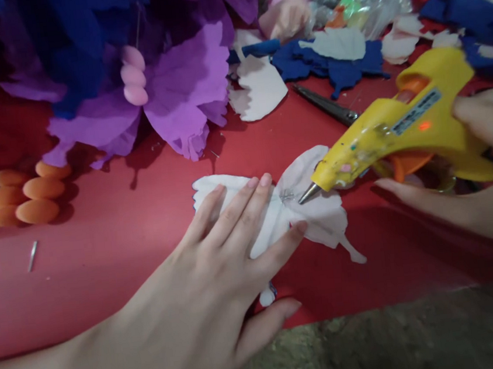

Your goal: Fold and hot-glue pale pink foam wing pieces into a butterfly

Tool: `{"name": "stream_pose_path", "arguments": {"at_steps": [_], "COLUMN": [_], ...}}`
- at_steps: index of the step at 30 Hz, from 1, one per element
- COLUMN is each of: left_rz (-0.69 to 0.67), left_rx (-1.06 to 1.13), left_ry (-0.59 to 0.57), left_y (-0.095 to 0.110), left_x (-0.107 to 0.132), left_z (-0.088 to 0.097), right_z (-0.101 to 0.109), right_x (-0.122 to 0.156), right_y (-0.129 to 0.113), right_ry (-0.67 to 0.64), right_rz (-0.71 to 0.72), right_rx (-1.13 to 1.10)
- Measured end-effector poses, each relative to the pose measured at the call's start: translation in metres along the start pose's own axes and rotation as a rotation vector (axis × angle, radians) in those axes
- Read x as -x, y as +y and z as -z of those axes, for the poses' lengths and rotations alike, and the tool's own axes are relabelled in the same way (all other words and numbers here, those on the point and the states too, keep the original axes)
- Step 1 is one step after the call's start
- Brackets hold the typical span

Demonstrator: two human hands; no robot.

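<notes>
A white butterfly cutout [321, 223] lies flat on the red table. My left hand [231, 250] rests over its left wing, fingers stretched out and pressing it down. In my right hand [486, 165] is a yellow glue gun [369, 136], its orange trigger under the fingers and a small red light glowing on its side. The metal nozzle points down-left at the middle of the butterfly, beside a glossy patch that looks like glue. Whether the tip touches the surface I cannot tell. Part of the left wing is hidden under my left hand.
Purple paper butterflies [187, 85] and pink oval pieces [134, 79] are at the back left. Several orange ovals [36, 195] and a thin silvery stick [32, 256] lie left. Dark scissors [326, 105], blue scraps [295, 62] and plastic bags [386, 5] lie behind the glue gun. The table's front edge is close.
</notes>
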State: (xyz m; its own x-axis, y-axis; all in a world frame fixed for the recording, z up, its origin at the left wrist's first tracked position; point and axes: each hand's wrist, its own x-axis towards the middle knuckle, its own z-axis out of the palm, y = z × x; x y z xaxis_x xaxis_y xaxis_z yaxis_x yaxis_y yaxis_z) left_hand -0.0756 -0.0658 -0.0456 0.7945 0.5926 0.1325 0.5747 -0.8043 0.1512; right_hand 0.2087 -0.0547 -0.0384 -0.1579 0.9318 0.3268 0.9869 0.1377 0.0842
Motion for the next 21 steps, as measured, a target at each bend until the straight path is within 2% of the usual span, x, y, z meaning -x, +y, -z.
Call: {"name": "stream_pose_path", "arguments": {"at_steps": [4,8,11,14,16,21], "left_rz": [-0.005,-0.053,-0.083,-0.110,-0.119,-0.122], "left_rx": [-0.014,-0.089,-0.143,-0.182,-0.202,-0.222], "left_ry": [0.003,0.009,0.032,0.063,0.075,0.070], "left_y": [0.000,0.000,-0.002,-0.002,-0.002,-0.001], "left_x": [0.002,0.002,0.003,0.005,0.006,0.005], "left_z": [0.001,0.002,0.003,0.003,0.003,0.005], "right_z": [-0.002,-0.006,-0.004,-0.005,-0.007,-0.018], "right_x": [-0.008,-0.015,-0.024,-0.034,-0.039,-0.047], "right_y": [-0.002,0.006,0.012,0.019,0.027,0.050], "right_ry": [0.124,0.292,0.296,0.108,0.017,-0.018], "right_rz": [0.199,0.251,0.107,-0.210,-0.362,-0.473], "right_rx": [0.040,0.122,0.072,-0.104,-0.182,-0.179]}}
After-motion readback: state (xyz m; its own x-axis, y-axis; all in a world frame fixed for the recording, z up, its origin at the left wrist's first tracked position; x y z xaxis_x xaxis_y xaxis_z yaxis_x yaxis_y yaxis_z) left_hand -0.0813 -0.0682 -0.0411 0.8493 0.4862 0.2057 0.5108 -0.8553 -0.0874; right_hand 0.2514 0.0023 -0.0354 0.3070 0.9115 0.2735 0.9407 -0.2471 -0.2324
